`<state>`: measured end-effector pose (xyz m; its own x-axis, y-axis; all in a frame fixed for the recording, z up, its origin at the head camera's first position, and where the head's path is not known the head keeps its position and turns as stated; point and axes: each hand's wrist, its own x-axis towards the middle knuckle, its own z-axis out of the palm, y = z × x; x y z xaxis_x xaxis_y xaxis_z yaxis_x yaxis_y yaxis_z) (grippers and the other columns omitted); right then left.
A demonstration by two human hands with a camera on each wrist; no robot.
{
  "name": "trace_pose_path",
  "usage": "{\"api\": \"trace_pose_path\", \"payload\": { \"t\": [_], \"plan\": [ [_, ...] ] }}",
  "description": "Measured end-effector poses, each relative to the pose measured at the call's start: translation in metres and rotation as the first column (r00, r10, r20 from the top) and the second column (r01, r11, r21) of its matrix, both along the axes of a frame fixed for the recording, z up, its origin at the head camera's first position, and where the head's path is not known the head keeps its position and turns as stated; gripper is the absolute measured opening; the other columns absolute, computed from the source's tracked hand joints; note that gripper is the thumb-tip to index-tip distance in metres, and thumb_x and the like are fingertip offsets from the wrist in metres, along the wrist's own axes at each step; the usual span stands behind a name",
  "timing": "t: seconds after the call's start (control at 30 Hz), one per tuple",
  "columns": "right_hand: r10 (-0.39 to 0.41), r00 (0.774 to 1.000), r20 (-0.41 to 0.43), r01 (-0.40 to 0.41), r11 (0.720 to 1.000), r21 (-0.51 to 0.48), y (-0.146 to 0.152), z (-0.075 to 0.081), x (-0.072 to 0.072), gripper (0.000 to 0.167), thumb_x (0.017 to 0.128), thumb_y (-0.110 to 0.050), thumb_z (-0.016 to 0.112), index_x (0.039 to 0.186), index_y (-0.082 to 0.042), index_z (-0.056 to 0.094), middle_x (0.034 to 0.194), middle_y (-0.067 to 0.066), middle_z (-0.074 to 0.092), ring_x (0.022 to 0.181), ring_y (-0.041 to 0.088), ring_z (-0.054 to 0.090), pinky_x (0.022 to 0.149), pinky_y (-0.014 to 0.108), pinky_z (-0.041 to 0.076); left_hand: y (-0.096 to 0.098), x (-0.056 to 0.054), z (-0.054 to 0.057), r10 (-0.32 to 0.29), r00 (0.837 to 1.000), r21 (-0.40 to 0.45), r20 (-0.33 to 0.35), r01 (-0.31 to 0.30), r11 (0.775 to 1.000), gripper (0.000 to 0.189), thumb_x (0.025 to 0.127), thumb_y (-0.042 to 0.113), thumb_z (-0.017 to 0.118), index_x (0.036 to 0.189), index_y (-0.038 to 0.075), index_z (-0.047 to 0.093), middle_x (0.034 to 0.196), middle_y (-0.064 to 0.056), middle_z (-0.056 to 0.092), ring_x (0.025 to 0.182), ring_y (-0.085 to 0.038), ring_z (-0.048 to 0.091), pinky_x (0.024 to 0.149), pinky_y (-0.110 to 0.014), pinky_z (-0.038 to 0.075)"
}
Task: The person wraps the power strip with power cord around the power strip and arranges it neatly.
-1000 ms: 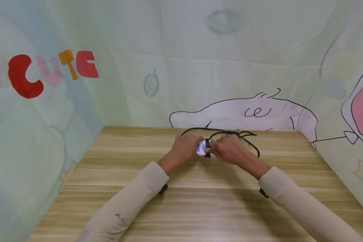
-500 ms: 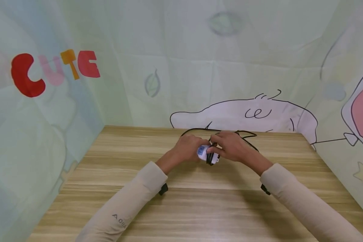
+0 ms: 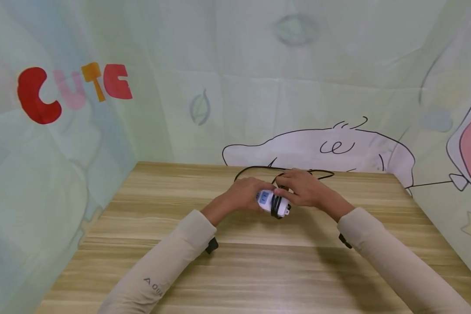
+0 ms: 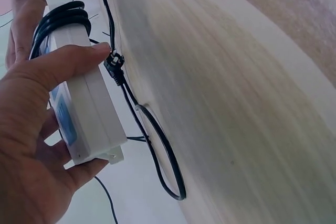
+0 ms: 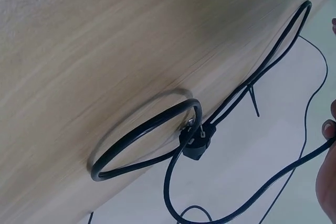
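A white power strip (image 3: 284,206) with blue socket faces is held above the table, its far right end tipped toward me. My left hand (image 3: 244,194) grips its left end, thumb across one side and fingers beneath in the left wrist view. Several turns of black power cord (image 3: 276,206) wrap around the strip's middle. My right hand (image 3: 303,188) is beside these turns, pinching the cord between thumb and fingers; the right wrist view catches only the edge of this hand (image 5: 326,182). The cord's black plug (image 5: 197,141) lies near the table's back edge, with loose loops around it.
The wood-grain table (image 3: 235,270) extends forward to a printed cloth backdrop (image 3: 251,109) at its back and sides. A loose cord loop (image 3: 255,167) runs along the back edge behind both hands.
The power strip has shifted slightly right and toward me, and is now more tilted. My right hand has moved from the strip's right end up over the wound cord.
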<state>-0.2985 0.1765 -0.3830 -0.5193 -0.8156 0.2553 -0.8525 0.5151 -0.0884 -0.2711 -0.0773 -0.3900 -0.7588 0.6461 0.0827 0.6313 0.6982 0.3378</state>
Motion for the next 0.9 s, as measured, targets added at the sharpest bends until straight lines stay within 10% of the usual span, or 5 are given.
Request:
{"api": "trace_pose_path", "payload": {
  "t": [0.27,0.6,0.9],
  "plan": [
    [-0.006,0.996,0.087,0.012,0.997,-0.073,0.008,-0.002,-0.006,0.014,0.117,-0.024,0.061,0.114,-0.016,0.073,0.104,-0.003,0.067,0.095,0.015,0.057,0.091,0.043,0.049,-0.005,0.0,0.001,-0.033,0.999,0.072,0.022,0.031,0.997,0.07,0.081,0.018,0.1,0.147,0.024,0.075,0.135,-0.005,0.081,0.113,-0.025,0.071,0.099,-0.046,0.056],
    [-0.059,0.957,0.284,0.114,0.977,-0.18,0.011,-0.005,-0.011,0.028,0.121,-0.018,0.051,0.129,-0.011,0.076,0.127,0.008,0.075,0.12,0.029,0.067,0.107,0.058,0.053,-0.009,-0.002,0.002,-0.019,0.997,0.219,0.071,0.003,0.976,0.072,0.08,0.02,0.099,0.147,0.02,0.074,0.142,-0.005,0.078,0.111,-0.023,0.067,0.096,-0.038,0.053],
    [-0.076,0.919,0.386,0.196,0.939,-0.281,0.01,-0.009,-0.011,0.034,0.123,-0.019,0.041,0.136,-0.005,0.069,0.131,0.017,0.076,0.119,0.033,0.07,0.106,0.058,0.054,-0.007,-0.007,-0.001,-0.053,0.984,0.468,0.17,-0.033,0.883,0.082,0.075,0.012,0.104,0.151,0.016,0.073,0.15,-0.006,0.075,0.118,-0.021,0.066,0.102,-0.036,0.052]
  ]
}}
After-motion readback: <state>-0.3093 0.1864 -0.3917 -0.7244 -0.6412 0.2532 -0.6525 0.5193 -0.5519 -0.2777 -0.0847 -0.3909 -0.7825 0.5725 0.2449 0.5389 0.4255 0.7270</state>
